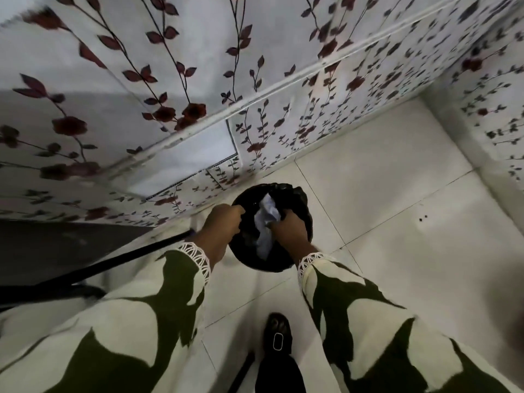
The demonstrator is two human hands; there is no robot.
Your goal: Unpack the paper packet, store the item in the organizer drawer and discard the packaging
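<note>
A round bin (pixel 295 194) lined with a black bag stands on the tiled floor below me. My right hand (pixel 286 226) is inside its mouth, closed on crumpled white paper packaging (pixel 265 219) that hangs down into the bin. My left hand (pixel 224 219) is closed on the bag's left rim. The organizer drawer is not in view.
A floral-patterned wall or cabinet (pixel 175 80) rises behind the bin and at the right. A dark rod (pixel 119 259) slants across the left. My foot in a dark sandal (pixel 279 336) is on the pale floor tiles (pixel 397 208).
</note>
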